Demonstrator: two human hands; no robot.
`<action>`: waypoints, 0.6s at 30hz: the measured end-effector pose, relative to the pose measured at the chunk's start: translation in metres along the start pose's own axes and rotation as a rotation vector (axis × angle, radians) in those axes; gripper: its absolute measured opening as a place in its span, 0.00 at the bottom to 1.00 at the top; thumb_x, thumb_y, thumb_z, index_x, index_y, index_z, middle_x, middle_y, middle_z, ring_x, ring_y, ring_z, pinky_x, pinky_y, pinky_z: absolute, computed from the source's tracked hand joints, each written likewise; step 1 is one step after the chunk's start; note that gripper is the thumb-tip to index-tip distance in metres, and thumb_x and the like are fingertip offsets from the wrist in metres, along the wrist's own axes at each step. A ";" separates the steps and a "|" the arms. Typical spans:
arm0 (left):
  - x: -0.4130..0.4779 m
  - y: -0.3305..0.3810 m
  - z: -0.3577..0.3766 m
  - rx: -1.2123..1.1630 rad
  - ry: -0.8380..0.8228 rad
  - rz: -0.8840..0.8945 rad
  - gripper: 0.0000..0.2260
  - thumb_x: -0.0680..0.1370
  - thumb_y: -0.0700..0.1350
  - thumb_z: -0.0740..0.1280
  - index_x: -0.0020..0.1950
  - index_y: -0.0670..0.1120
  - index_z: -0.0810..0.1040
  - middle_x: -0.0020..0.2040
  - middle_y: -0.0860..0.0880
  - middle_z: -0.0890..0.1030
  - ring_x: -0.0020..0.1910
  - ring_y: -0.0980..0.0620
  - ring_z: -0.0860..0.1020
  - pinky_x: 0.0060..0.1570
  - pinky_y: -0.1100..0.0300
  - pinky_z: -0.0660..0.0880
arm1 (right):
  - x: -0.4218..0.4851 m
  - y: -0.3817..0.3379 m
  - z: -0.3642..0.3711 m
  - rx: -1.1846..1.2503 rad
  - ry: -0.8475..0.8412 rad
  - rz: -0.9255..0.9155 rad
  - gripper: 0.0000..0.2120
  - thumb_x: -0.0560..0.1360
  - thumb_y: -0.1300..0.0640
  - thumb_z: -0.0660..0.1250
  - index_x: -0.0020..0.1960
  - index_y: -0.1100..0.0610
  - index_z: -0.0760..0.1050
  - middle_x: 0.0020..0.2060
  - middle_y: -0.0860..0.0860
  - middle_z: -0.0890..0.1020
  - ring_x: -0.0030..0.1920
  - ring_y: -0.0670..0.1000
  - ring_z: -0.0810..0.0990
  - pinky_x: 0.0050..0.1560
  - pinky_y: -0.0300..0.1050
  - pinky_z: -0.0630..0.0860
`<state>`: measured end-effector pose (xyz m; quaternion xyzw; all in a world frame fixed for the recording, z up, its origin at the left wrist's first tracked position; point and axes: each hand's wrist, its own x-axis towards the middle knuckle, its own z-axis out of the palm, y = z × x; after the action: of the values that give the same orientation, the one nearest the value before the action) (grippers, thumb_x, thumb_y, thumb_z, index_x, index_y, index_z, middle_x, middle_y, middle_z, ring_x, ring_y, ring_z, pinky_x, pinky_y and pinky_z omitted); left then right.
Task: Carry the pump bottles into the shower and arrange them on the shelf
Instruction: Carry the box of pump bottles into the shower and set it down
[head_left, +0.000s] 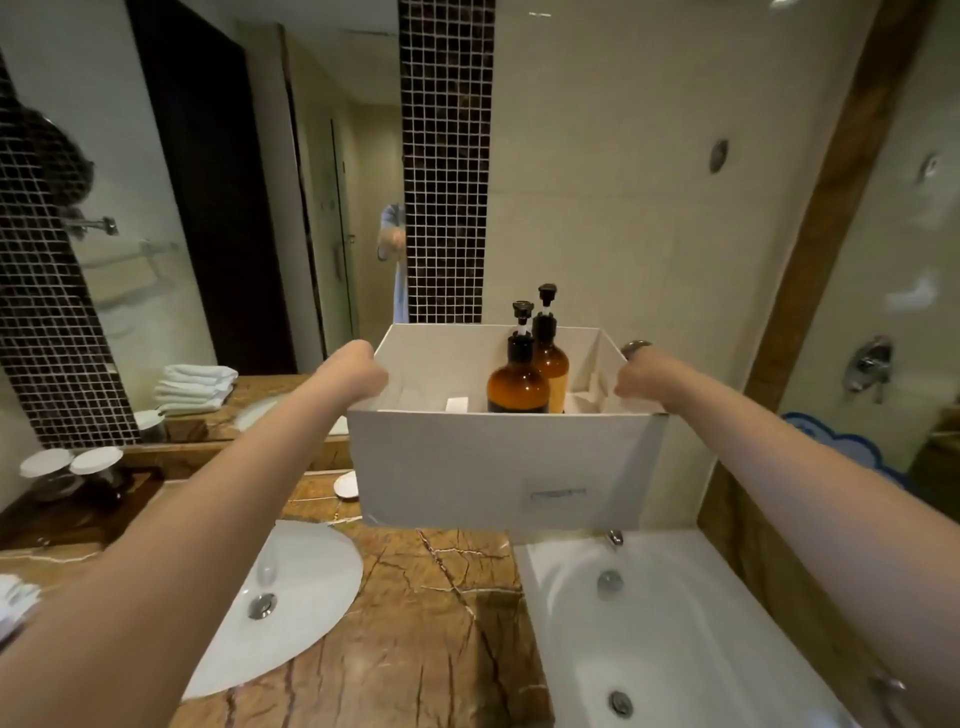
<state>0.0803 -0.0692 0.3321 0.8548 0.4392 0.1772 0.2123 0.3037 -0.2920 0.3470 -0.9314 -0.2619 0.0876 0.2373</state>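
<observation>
- While both arms reach forward, the left hand (366, 375) is clenched on the left rim of a white box (498, 467).
- Right hand (638, 378) grips the right rim likewise.
- Two amber pump bottles (519, 382) stand upright inside, above the desk (431, 597) and bathtub (675, 623).

I'm looking into a bathroom: white sink (291, 597) in marble counter (415, 613), bathtub (675, 623) just right of it, mirror (208, 182) behind.

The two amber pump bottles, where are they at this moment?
They stand upright inside the white box, right of its centre, one amber pump bottle in front of the other, between the left hand and right hand.
</observation>
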 end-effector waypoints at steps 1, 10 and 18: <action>0.000 0.009 0.006 -0.005 -0.009 0.016 0.03 0.73 0.35 0.59 0.43 0.39 0.71 0.41 0.42 0.73 0.44 0.43 0.73 0.41 0.55 0.69 | -0.002 0.009 -0.005 -0.004 0.009 0.020 0.17 0.75 0.63 0.62 0.63 0.66 0.71 0.60 0.62 0.76 0.60 0.62 0.75 0.52 0.50 0.72; 0.005 0.106 0.066 -0.049 -0.178 0.212 0.14 0.75 0.35 0.59 0.60 0.38 0.71 0.46 0.44 0.74 0.46 0.46 0.73 0.44 0.55 0.69 | -0.039 0.097 -0.056 -0.064 0.146 0.261 0.17 0.77 0.60 0.62 0.63 0.66 0.73 0.58 0.61 0.78 0.56 0.58 0.77 0.51 0.48 0.74; 0.001 0.210 0.104 -0.176 -0.374 0.550 0.14 0.72 0.32 0.60 0.56 0.34 0.76 0.52 0.35 0.78 0.51 0.40 0.78 0.43 0.55 0.70 | -0.108 0.157 -0.100 -0.057 0.366 0.576 0.18 0.75 0.61 0.64 0.63 0.66 0.72 0.60 0.61 0.77 0.59 0.59 0.76 0.50 0.46 0.72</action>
<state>0.2737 -0.1996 0.3532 0.9373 0.1289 0.1050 0.3063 0.3108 -0.5063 0.3619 -0.9736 0.0566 -0.0248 0.2197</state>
